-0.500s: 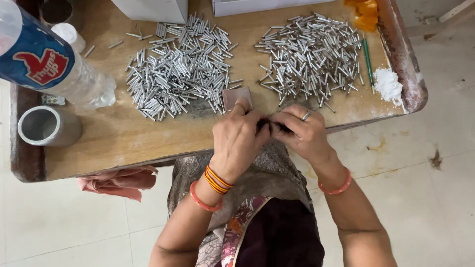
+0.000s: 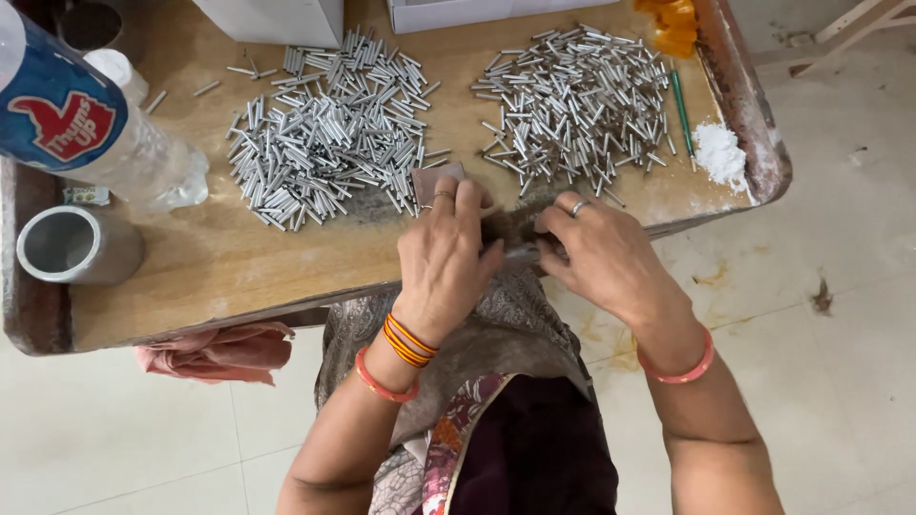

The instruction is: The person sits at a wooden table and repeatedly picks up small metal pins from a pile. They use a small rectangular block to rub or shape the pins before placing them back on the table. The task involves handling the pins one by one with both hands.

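seen from above, at the near edge of a worn wooden tabletop (image 2: 239,267): left hand (image 2: 444,253) curled, fingers bent down over a small flat pinkish-brown pad (image 2: 434,181) that peeks out just beyond the fingertips, ring on one finger, orange and red bangles (image 2: 405,345) at the wrist. right hand (image 2: 596,253) close beside it, fingers folded inward toward the left, ring on one finger, single red bangle (image 2: 679,367) at the wrist. pinched between the two hands, a thin silvery metal tube (image 2: 520,253), mostly hidden by the fingers; how firm the grip is, cannot tell. just beyond the hands, two loose heaps of short silver tubes: left heap (image 2: 329,138) and right heap (image 2: 577,100), apart from each other with bare wood between. right of the right heap, a thin green stick (image 2: 682,110) and a small mound of white powder (image 2: 720,153) near the raised rim. at the far right corner, something orange (image 2: 673,21), cut off by the frame. on the left side, a clear plastic bottle with a blue label (image 2: 72,124) lying tilted, and an open grey metal cup (image 2: 72,246) on its side just below it. along the far edge, two white boxes (image 2: 277,17), only partly in view. below the tabletop's near edge, a pink cloth (image 2: 215,351) hanging over pale floor tiles (image 2: 840,286), and a patterned garment over the lap.
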